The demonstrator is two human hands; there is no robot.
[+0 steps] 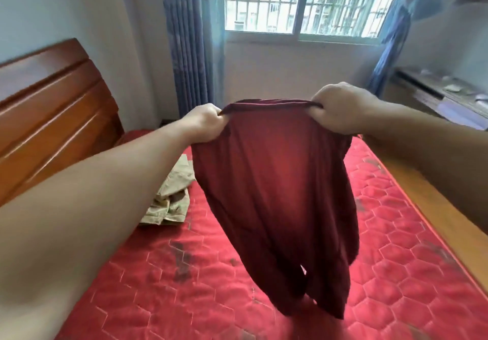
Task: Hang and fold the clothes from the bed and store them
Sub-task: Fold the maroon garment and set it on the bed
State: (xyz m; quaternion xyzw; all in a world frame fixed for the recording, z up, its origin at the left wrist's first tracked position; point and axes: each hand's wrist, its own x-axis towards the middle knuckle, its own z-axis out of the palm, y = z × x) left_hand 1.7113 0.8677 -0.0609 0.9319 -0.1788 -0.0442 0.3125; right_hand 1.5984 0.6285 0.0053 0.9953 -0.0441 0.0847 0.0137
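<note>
At centre frame, the left hand (204,123) and right hand (340,108) are each gripping a top corner of the dark red garment (274,194), which is hanging above the red mattress (184,287). No readable writing is showing.

- Barred sliding window (303,1) at twelve o'clock, apartment blocks beyond it.
- Blue pleated curtains (188,38) flanking the window, at eleven and one o'clock.
- Low wooden side cabinet (446,99) at two o'clock, small blurred items on top.

Barred window (311,1) between blue curtains (188,41), wooden headboard (50,107) left, daylight
</note>
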